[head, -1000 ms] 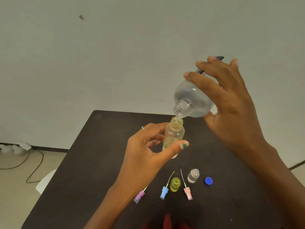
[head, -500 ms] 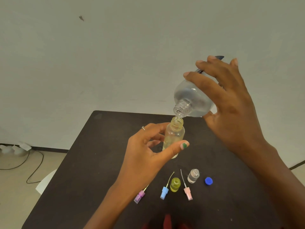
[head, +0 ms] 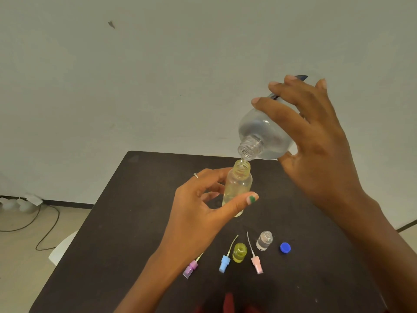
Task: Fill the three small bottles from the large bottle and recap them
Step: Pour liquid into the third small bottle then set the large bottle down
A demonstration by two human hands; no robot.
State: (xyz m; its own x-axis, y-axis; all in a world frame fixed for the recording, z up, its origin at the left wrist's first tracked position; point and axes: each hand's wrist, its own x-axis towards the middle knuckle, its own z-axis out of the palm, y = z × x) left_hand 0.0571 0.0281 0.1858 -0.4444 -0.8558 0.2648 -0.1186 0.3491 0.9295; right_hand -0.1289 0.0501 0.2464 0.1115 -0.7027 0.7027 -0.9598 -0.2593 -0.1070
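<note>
left hand (head: 198,213): thumb and fingers closed round small bottle (head: 237,188), upright, mouth open.
right hand (head: 316,141): wrapped over large bottle (head: 264,138), tipped, neck just above the small mouth.
risk: narrow mouth, any wobble spills; overfill likely.
below hands: three caps, two bottles waiting.

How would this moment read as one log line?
step: pouring | right hand: tilts large bottle | left hand: holds small bottle | two bottles, caps: on table
</note>
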